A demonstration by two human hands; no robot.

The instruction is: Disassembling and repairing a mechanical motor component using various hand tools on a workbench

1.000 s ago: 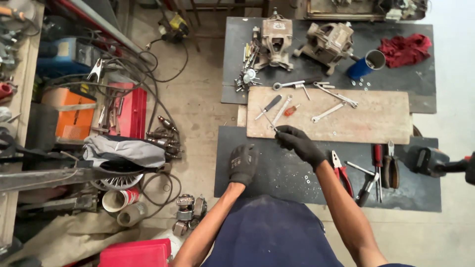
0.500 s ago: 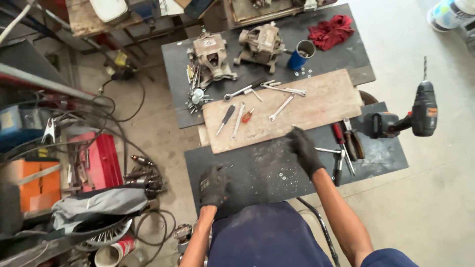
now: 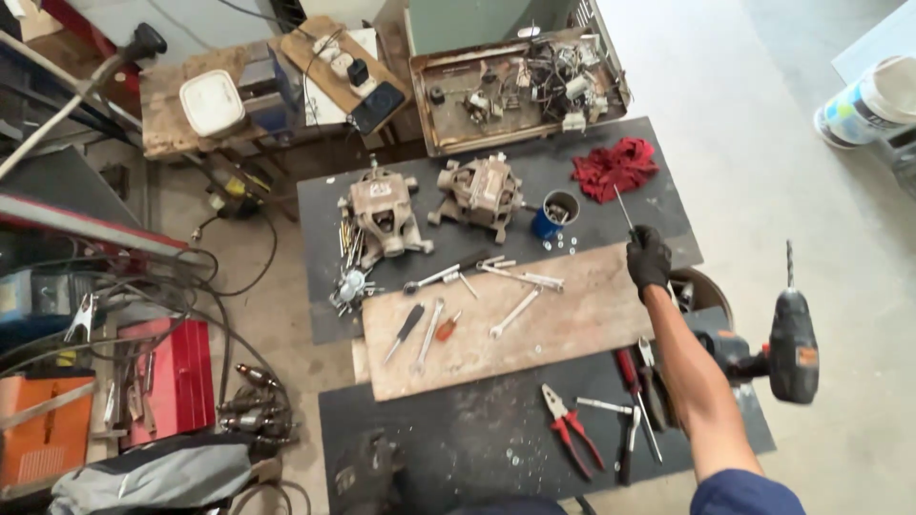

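R hand (image 3: 649, 259), black glove, fist shut round a thin metal rod (image 3: 623, 208) that sticks up past the knuckles toward the red rag (image 3: 614, 166). Keep grip firm, rod steady. L hand (image 3: 367, 474) rests flat on dark mat, holds nothing afaict.

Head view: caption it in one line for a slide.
Gloved right hand lifts a thin rod over a wooden board strewn with wrenches; gloved left hand rests on the dark mat.
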